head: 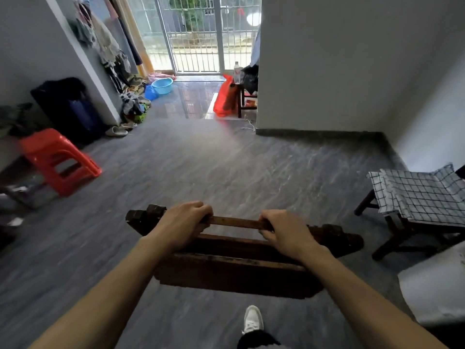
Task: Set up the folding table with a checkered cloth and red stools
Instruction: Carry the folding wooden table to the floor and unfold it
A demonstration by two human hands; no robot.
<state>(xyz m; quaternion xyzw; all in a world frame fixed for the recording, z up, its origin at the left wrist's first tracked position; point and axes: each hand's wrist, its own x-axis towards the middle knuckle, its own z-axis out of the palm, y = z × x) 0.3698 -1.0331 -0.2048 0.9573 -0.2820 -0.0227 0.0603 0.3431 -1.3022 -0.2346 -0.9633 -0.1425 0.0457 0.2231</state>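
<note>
Both hands' fingers point(198, 206) grasping folded table point(239, 270) | red stool point(59, 159) left | checkered cloth point(422, 195) right

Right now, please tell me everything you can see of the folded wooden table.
The folded table is dark, worn wood, its parts stacked flat together, with notched ends sticking out on both sides. It is carried above the grey floor, roughly level. The left hand and right hand both grip its lighter top rail, fingers curled over it.
</note>
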